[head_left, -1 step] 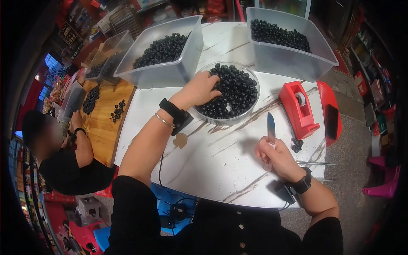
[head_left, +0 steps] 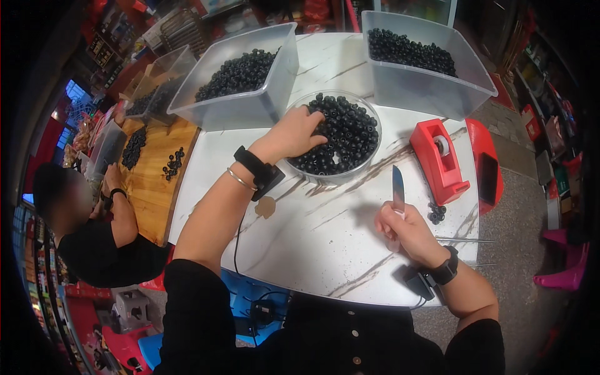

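Note:
My left hand [head_left: 294, 134] reaches over the left rim of a round clear bowl [head_left: 332, 177] heaped with small round black pieces [head_left: 347, 128], some with a hole. Its thumb and forefinger are apart against the pieces, and the other fingertips are mostly hidden. A small pale spot shows among the pieces near the bowl's front. Lower right, my right hand [head_left: 403, 230] is closed round the handle of a knife [head_left: 398, 184], its blade pointing up and away from me. The knife is held above the white marble-patterned table [head_left: 300, 244], apart from the bowl.
Two clear bins [head_left: 231, 109] [head_left: 431, 90] of black pieces stand behind the bowl. At right are a red tape dispenser [head_left: 439, 162], a few loose black pieces [head_left: 437, 214] and thin metal rods [head_left: 465, 240]. Another person [head_left: 103, 237] works at a wooden table [head_left: 150, 200] on the left.

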`<state>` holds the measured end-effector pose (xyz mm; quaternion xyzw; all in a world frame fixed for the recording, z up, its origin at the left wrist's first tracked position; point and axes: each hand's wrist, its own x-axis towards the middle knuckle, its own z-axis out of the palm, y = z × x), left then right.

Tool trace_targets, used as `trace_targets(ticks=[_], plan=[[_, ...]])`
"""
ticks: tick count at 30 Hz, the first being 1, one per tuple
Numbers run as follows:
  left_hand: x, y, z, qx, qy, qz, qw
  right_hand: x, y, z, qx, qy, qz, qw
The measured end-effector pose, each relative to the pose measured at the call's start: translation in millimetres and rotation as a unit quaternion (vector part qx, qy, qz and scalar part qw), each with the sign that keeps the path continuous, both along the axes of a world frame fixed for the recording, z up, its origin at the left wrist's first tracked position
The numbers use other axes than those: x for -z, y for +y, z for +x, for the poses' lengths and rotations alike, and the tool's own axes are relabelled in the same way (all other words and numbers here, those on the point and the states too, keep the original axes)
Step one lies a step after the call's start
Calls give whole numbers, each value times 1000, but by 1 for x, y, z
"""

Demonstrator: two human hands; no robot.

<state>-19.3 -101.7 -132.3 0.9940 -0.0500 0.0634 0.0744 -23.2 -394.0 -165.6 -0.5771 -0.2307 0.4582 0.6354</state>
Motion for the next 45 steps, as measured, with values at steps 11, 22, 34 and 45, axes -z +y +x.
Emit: trace_targets(ticks=[11, 22, 34, 45], plan=[[-10, -26, -9, 95, 99, -102, 985, -3, 1, -2, 6, -16, 26, 1000], [-7, -26, -9, 64, 79, -72, 992, -4, 2, -4, 3, -15, 40, 999], [-9, -97, -64, 62, 98, -736, 667, 0, -1, -4, 43, -6, 64, 997], [37, -114, -74, 30, 145, -835, 530, -11, 1, -3, 87, -29, 63, 994]])
